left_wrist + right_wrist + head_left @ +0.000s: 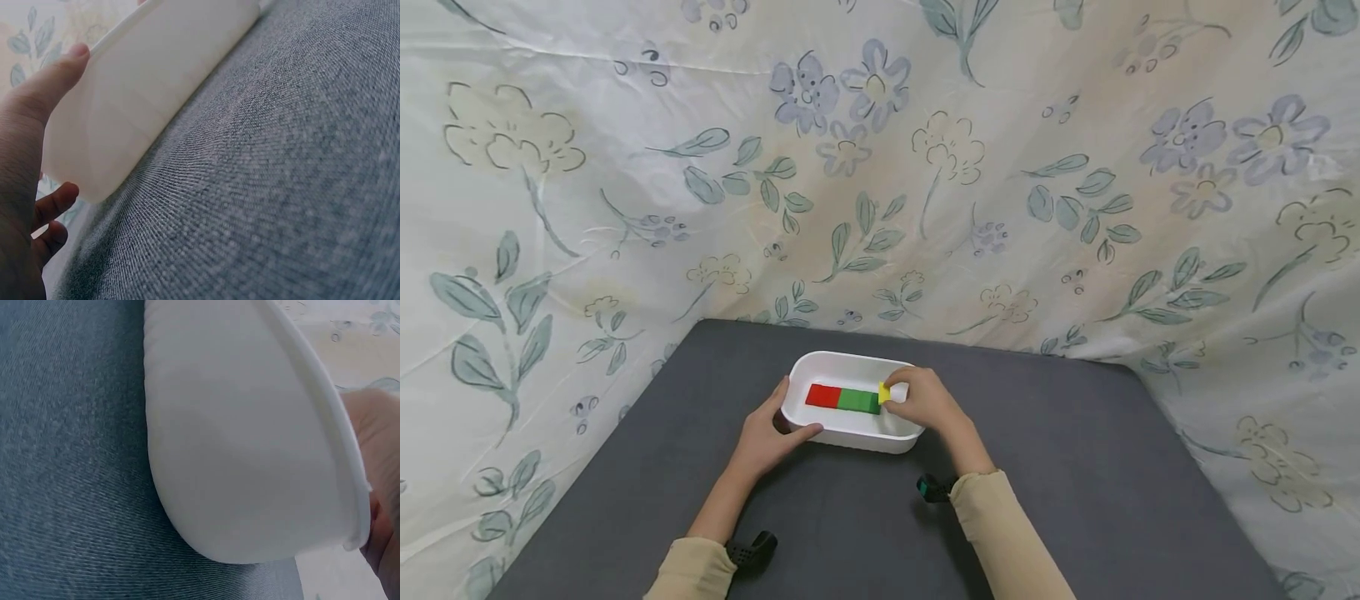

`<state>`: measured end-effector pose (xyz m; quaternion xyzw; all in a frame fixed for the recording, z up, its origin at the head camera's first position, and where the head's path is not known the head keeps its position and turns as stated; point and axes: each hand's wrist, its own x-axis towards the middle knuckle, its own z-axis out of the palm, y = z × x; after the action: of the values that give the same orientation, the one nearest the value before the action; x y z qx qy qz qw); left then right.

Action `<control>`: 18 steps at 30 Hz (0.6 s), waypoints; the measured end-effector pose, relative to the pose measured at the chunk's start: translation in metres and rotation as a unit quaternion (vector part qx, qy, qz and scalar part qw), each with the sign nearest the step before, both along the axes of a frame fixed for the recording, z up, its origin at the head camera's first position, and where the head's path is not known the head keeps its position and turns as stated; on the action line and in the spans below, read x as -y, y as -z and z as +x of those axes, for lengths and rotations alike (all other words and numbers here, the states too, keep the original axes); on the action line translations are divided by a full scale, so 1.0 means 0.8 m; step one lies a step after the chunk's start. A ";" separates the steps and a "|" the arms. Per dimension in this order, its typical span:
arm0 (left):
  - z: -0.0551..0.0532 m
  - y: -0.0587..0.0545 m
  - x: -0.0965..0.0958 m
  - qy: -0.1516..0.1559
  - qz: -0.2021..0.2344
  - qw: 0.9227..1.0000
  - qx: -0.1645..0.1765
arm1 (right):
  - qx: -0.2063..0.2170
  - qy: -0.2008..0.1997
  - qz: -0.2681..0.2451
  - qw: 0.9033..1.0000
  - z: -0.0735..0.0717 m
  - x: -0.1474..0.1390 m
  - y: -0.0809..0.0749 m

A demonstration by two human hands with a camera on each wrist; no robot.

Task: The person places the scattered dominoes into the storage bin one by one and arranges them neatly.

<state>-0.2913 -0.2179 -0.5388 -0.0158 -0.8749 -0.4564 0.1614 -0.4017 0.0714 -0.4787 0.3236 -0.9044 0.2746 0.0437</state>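
A white plastic tub (850, 438) with rounded corners sits on the dark cloth. My left hand (765, 437) grips its left end, the thumb on the near rim and the fingers round the outer wall. In the left wrist view the thumb (59, 75) presses near the tub's rim, and two fingertips show by its lower corner. Inside the tub, a red block (823, 396) and a green block (858, 401) lie end to end in a row. Over the right end, my right hand (925, 398) pinches a yellow block (883, 392) at the green block's right end, partly covered by the fingers.
Dark grey cloth (1060, 450) covers the table under the tub. A flowered fabric (880, 183) hangs behind and at both sides. Each wrist wears a black band, such as the left one (752, 552).
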 end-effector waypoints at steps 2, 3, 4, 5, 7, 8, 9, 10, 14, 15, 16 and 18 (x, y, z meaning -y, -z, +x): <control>0.001 -0.001 0.000 0.000 0.000 1.000 0.002 | 0.004 0.007 0.024 1.000 0.001 0.004 -0.004; 0.001 -0.001 0.000 -0.001 -0.001 1.000 0.002 | 0.009 0.012 0.035 0.999 0.001 0.005 -0.006; 0.002 -0.001 0.000 0.000 -0.001 1.000 0.001 | 0.016 0.018 0.046 0.999 0.002 0.007 -0.008; 0.002 -0.001 0.000 0.000 -0.001 1.000 0.001 | 0.024 0.023 0.058 0.998 0.002 0.008 -0.009; 0.002 -0.002 0.000 0.000 0.001 1.000 0.000 | 0.033 0.034 0.082 0.995 0.002 0.011 -0.012; 0.002 -0.002 0.000 0.000 0.001 1.000 -0.001 | 0.038 0.040 0.091 0.994 0.002 0.013 -0.013; 0.002 -0.002 0.000 -0.001 0.001 1.000 -0.002 | 0.041 0.045 0.100 0.993 0.002 0.015 -0.013; 0.002 -0.001 0.000 -0.001 0.001 1.000 -0.002 | 0.043 0.050 0.108 0.992 0.002 0.016 -0.013; 0.000 0.000 0.000 -0.001 -0.002 1.000 -0.001 | 0.039 0.065 0.144 0.987 0.002 0.022 -0.010; 0.000 0.000 0.000 -0.001 -0.002 1.000 0.000 | 0.036 0.069 0.152 0.985 0.002 0.023 -0.009; 0.000 -0.001 0.000 0.000 -0.002 1.000 0.002 | 0.034 0.071 0.158 0.984 0.003 0.024 -0.008; 0.000 -0.001 0.000 0.001 0.001 1.000 0.004 | 0.029 0.076 0.169 0.982 0.004 0.025 -0.007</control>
<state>-0.2915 -0.2180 -0.5381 -0.0150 -0.8751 -0.4574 0.1570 -0.3986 0.0512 -0.4731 0.2487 -0.9606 0.1230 -0.0169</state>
